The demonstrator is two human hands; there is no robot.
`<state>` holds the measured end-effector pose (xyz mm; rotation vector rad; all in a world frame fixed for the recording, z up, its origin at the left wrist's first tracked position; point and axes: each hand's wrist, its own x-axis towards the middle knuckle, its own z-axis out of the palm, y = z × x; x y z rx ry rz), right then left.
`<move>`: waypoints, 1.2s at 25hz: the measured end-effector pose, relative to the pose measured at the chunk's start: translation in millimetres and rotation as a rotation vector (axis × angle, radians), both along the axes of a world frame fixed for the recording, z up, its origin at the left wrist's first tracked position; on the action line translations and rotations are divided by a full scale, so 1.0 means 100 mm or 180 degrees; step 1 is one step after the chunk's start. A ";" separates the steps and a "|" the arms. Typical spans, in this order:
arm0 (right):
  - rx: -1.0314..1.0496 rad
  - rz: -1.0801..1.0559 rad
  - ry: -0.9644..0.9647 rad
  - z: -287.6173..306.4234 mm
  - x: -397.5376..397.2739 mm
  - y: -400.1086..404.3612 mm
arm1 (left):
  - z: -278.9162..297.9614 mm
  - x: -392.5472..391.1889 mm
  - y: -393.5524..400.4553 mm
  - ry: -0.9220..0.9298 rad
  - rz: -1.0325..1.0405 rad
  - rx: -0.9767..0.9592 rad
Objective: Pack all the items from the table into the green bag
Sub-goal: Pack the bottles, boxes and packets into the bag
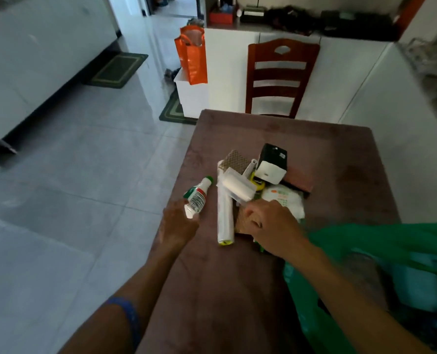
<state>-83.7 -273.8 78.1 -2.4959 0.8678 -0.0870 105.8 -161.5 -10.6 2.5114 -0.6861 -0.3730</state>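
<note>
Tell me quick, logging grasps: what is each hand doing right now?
Left hand: closed around the base of the small white bottle.
Right hand: fingers curled on the brown packet; firm grip cannot be told.

One worktop (pixel 327 154) carries the clutter. On it: one small bottle (pixel 198 198) with a green cap, one long white roll (pixel 225 215), one clear plastic case (pixel 239 186), one black-and-white carton (pixel 272 164), one white soft packet (pixel 285 200), one patterned brown card (pixel 234 159) and one pinkish flat box (pixel 299 178). More small pieces lie underneath, too hidden to count. One green bag (pixel 380 241). Two hands: left hand (pixel 177 226), right hand (pixel 271 226). One chair (pixel 280 77), one orange bag (pixel 191 54), two floor mats (pixel 116 70).
</note>
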 end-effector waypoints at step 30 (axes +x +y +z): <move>0.2186 -0.3210 -0.2237 0.98 -2.45 0.46 | 1.13 -2.60 -0.37 0.1979 -0.3715 -0.1282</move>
